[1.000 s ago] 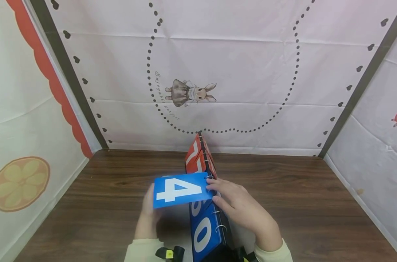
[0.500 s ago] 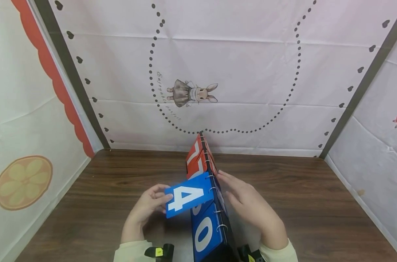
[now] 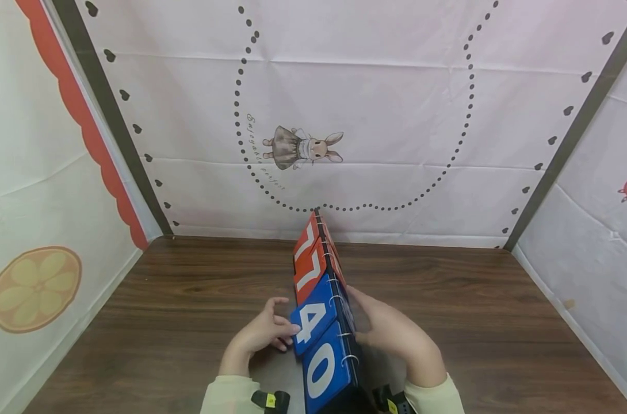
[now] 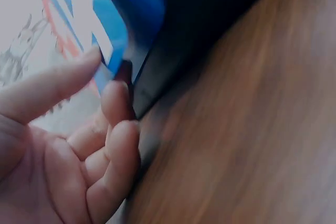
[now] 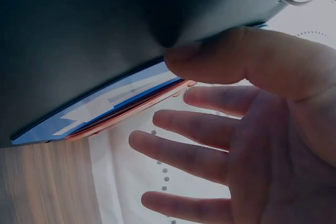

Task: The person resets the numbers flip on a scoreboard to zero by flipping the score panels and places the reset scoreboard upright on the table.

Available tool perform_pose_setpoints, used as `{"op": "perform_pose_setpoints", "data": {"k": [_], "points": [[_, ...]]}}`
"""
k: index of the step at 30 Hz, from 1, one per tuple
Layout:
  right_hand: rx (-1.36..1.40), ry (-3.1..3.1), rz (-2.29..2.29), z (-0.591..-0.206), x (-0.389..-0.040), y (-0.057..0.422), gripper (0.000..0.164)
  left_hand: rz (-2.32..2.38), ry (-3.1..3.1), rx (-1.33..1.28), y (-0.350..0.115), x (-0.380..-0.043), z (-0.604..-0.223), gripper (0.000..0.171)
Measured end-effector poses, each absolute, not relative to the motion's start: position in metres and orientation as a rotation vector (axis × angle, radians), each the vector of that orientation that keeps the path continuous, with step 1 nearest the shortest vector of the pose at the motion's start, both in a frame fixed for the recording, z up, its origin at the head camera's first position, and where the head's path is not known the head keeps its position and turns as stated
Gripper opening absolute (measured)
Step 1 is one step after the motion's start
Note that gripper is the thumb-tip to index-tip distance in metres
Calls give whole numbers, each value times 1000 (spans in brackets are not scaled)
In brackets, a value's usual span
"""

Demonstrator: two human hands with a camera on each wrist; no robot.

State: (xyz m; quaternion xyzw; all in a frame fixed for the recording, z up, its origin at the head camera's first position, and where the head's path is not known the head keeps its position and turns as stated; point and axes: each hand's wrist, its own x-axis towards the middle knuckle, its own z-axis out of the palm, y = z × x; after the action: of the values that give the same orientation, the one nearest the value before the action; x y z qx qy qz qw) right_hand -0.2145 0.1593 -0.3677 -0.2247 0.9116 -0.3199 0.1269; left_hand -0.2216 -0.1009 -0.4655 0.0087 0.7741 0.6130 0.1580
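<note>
A flip scoreboard (image 3: 358, 362) stands like a tent, its ring-bound spine running away from me. On its left face the blue 4 card (image 3: 313, 317) hangs between a blue 0 card (image 3: 321, 368) and the red cards (image 3: 307, 261). My left hand (image 3: 262, 333) pinches the lower edge of the 4 card; the left wrist view puts the thumb (image 4: 79, 74) on its front and curled fingers behind. Beyond the spine, my right hand (image 3: 396, 333) has its fingers extended. Its thumb (image 5: 210, 59) lies along the dark side of the scoreboard in the right wrist view.
The scoreboard stands on a dark wood-grain table (image 3: 474, 305). A white cloth wall (image 3: 386, 115) with a printed rabbit rises behind, and patterned side walls flank the table. Black straps with yellow tags sit at both cuffs.
The 4 card, raised off the face a second ago, has swung down to lie against it. My left hand moved down and right with it; the right hand left the rings for the far side.
</note>
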Motion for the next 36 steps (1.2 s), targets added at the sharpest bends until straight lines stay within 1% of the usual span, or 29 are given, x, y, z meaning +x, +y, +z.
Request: {"op": "perform_pose_setpoints", "data": {"k": [5,12,21,27,31,33,36], "points": [[-670,2609,-924,-369,-215,159,80,1733,2267,-38,-92,-222,-467,87],[-662,2579,-925,-370,-215,159,78,1705,2289,-56,-91,-222,-468,86],[-655,2602,-885,-369,-214,162,66,1647,2319,-76,-91,-223,-467,82],[-612,2625,-856,-365,-211,165,56,1632,2334,-73,-92,-224,-467,81],[-569,2700,-849,-359,-209,169,47,1630,2362,-59,-92,-226,-469,74],[-554,2761,-834,-357,-208,170,43,1649,2418,-63,-92,-227,-469,65],[-578,2875,-788,-353,-208,172,38,1751,2490,-76,-91,-226,-466,47]]}}
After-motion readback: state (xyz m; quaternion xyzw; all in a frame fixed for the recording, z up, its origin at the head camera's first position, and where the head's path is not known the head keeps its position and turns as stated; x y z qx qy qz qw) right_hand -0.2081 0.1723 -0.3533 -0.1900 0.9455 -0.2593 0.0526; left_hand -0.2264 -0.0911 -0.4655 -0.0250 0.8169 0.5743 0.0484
